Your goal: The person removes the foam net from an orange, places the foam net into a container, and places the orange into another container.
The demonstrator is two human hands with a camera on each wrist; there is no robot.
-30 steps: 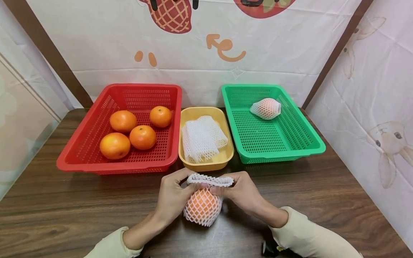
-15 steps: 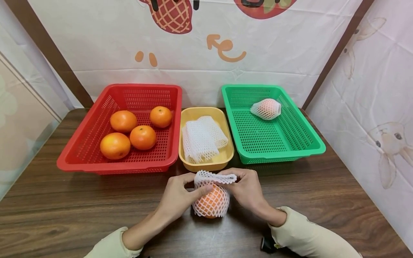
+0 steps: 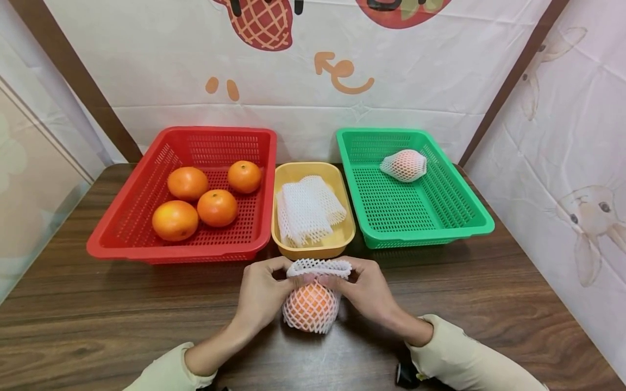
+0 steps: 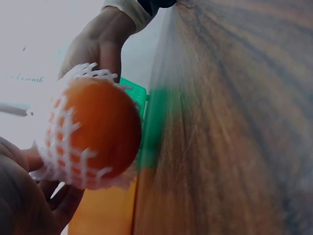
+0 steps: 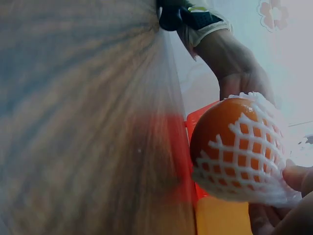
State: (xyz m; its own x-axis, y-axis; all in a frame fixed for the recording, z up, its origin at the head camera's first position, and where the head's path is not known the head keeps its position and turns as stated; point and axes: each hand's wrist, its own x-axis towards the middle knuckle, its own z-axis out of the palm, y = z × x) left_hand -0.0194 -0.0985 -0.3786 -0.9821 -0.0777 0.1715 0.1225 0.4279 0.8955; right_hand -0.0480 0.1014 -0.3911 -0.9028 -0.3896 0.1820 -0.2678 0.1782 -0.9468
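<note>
Both grips, the left hand [image 3: 261, 296] and right hand [image 3: 368, 290], pinch the white foam net [image 3: 319, 267] around the orange [image 3: 311, 304], at 6 o'clock from the yellow tray [image 3: 313, 248].

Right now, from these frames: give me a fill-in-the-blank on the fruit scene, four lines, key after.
1. Both hands, left hand and right hand, hold an orange in a white foam ____.
2. The red basket holds ____ bare oranges.
3. The wrapped fruit lies in the ____ basket.
4. Spare nets lie in the ____ tray.

Missing words: net; four; green; yellow
</note>
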